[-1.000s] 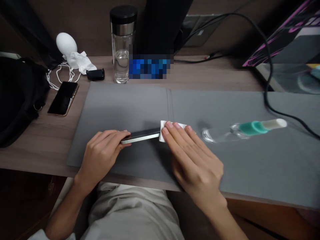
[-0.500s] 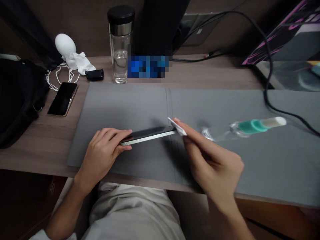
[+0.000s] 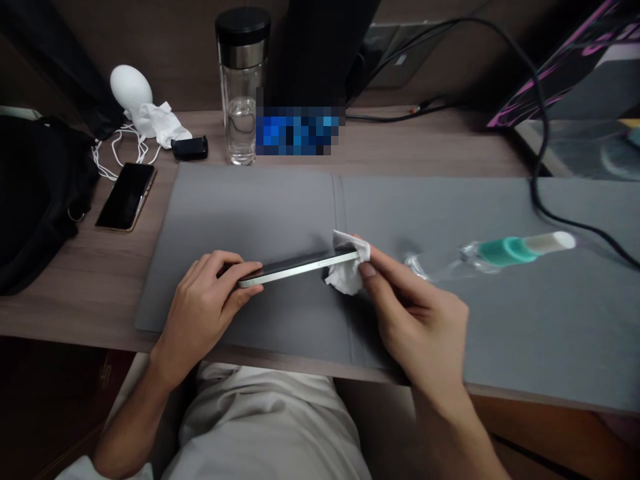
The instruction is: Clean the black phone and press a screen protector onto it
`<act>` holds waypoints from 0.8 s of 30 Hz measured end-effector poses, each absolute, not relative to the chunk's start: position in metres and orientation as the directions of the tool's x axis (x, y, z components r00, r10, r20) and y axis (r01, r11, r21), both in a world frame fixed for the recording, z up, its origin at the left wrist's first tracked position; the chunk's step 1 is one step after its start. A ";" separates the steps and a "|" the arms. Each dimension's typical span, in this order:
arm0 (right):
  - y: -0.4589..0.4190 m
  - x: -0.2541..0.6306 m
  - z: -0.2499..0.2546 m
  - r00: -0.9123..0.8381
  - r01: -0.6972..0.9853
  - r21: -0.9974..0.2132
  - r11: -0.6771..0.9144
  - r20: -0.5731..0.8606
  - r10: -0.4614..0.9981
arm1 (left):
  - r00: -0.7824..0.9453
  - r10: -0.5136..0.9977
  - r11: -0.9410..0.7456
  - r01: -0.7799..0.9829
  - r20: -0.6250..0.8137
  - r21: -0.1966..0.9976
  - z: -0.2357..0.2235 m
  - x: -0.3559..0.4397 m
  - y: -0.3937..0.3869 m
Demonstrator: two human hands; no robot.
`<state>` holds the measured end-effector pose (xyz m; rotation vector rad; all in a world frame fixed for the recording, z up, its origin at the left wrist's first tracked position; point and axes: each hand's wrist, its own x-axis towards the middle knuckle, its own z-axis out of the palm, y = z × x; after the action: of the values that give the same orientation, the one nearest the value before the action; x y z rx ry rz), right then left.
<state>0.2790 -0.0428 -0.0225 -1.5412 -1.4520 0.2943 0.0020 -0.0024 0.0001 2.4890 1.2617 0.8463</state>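
On the grey desk mat (image 3: 260, 220), left hand (image 3: 200, 310) grasps a pale-edged smartphone (image 3: 300, 267) lying tilted across the mat's centre, right hand (image 3: 417, 320) pinches a crumpled white tissue (image 3: 347, 267) around the phone's far end, clear teal-banded bottle (image 3: 505, 251) at two o'clock.

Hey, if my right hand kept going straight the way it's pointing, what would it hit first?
Most likely the slim dark smartphone with a pale edge, held in your left hand: the white crumpled paper tissue pinched in your right hand already sits against its end.
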 end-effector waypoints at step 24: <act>-0.049 0.264 -0.018 0.259 0.608 -0.752 0.254 0.490 0.832 | 0.313 0.896 -0.443 0.628 0.314 0.640 0.000 0.000 -0.005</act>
<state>0.2642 -0.0493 -0.0182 -1.4429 -1.4372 0.2590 0.0002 -0.0052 -0.0002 2.1852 1.3552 0.9126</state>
